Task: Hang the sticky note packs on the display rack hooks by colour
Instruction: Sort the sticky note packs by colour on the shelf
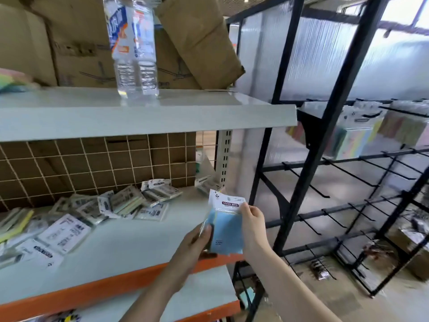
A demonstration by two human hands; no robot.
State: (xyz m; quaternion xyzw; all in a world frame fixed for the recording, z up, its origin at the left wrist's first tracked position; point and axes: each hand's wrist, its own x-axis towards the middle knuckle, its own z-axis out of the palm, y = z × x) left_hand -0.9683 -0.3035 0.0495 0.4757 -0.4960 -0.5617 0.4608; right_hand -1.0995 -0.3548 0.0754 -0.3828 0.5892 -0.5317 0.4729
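In the lower centre of the frame a blue sticky note pack [226,231] is held upright between two hands, just above the orange front edge of the middle shelf [116,247]. Its lower left edge is gripped by the left hand [192,247], the thumb laid on the front face and the fingers curled behind. Its right edge, just under the white header card, is pinched by the right hand [253,225], the fingers closed on the pack.

Behind the hands, towards the left of the frame, many loose sticky note packs [97,208] are scattered across the same shelf, most lying flat, some overlapping. A wire grid panel [92,163] is seen at the back of the shelf.

On the upper shelf [148,117], two clear water bottles [133,47] are stood side by side in front of cardboard boxes [76,54].

At the right of the frame the black display rack [334,126] is seen, with bare hooks [308,182] on its lower bars. Pastel packs [352,138], blurred, are hung from its upper row.
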